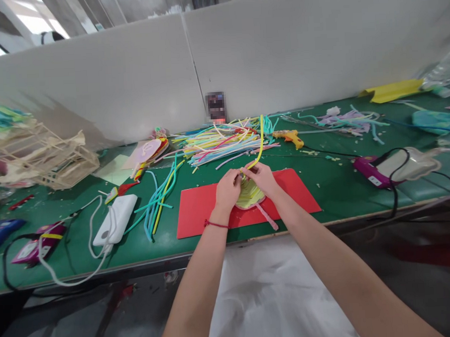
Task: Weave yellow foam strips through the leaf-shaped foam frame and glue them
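Yellow, slim and bendy, the narrow strip of soft-looking material (262, 142) rises in a loose curve from the right hand (262, 179), whose thumb and fingertips pinch it near its lower end. The left hand's (227, 189) fingers are curled in and pressed together at the upper edge of a pale yellow-green, ribbed, fan-shaped piece (248, 198) (whether they nip the strip's end as well, the knuckles hide). This piece sits between the two hands, above a flat red rectangular sheet (197, 211) on the green-topped table (139, 251), its slim pink stem (267, 216) slanting toward the person.

Both should weigh next to nothing. The strip looks pliable rather than springy, so it would probably take a curve from light finger pressure but kink if squeezed hard; it is best held close to where it meets the edge, leaving the long tail free. The ribbed piece seems a little stiffer, yet its rows could spread under a tug; its rim is the safer grip, as the thin stem might twist.
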The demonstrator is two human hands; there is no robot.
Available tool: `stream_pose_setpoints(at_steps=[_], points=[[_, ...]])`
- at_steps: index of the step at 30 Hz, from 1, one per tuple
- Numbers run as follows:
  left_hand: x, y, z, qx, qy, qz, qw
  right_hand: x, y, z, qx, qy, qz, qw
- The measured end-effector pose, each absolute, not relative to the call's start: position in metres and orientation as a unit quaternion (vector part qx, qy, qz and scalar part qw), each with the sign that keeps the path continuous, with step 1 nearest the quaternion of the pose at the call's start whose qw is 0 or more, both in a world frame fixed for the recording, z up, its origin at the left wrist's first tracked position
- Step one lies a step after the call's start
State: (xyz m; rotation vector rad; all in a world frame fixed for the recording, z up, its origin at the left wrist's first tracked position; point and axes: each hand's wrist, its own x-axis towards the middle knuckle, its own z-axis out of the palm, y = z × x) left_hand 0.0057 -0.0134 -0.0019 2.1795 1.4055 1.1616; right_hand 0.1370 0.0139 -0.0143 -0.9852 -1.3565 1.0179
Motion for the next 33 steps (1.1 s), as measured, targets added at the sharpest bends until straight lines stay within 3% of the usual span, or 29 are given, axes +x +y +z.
stream_pose_setpoints(at_steps=[6,15,26,33], points=[[0.0068,-0.0098,-0.0088,0.746,0.492,0.411,0.178,0.1389,0.0125,-0.0123,-0.419,-0.584,0.426,0.549],[0.0026,-0.0153,-0.0031,0.779,0.47,0.397,0.124,0.1371,0.0106,-0.0125,-0.421,-0.57,0.45,0.543],[0.0068,-0.015,-0.0046,0.693,0.507,0.426,0.283,0.1343,0.0098,-0.0089,-0.441,-0.525,0.453,0.57],[0.0088,-0.0154,-0.0042,0.677,0.52,0.421,0.307,0.1359,0.0108,-0.0139,-0.447,-0.563,0.432,0.545]])
